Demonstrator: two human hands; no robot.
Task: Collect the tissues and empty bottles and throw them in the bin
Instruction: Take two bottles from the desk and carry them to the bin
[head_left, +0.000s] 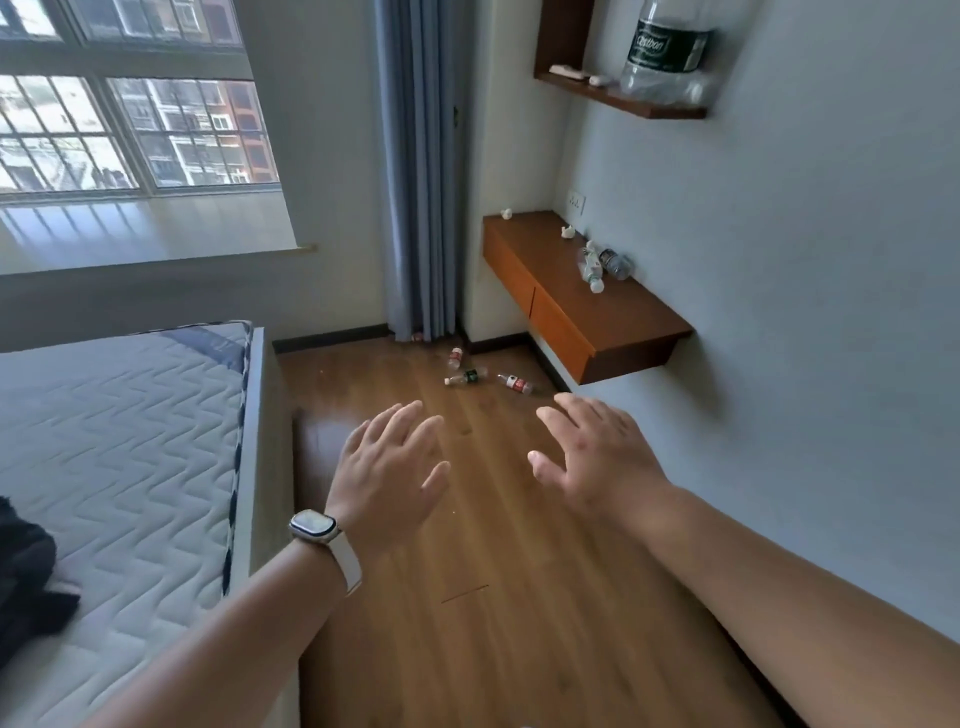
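Hovering over wood floor (493, 571): left hand (387, 462) & right hand (597, 457), both palm-down, fingers straight & spread, nothing held. Watch (314, 526) on left wrist.

Items, pos. rel. to hands:
1. Floor bottles x3, on their sides, ahead of both hands, untouched:
   - red-label bottle (456, 357), farthest, near curtain (418, 182) foot
   - dark-label bottle (466, 377), approx. between the hands' lines
   - second red-label bottle (515, 384), nearest right hand, beyond its fingertips
2. Desk bottles (605, 262): clear, lying clustered, count unclear, on wall-mounted desk (623, 317), up & beyond right hand.
3. Desk tissues: two white wads (506, 212), (569, 232), farther back on same top.
4. Large bottle (667, 49): upright on upper shelf (649, 109), high right; shelf tissues (569, 71) beside it.

Misc.: mattress (119, 441) left of left arm; dark cloth (26, 582) on it.
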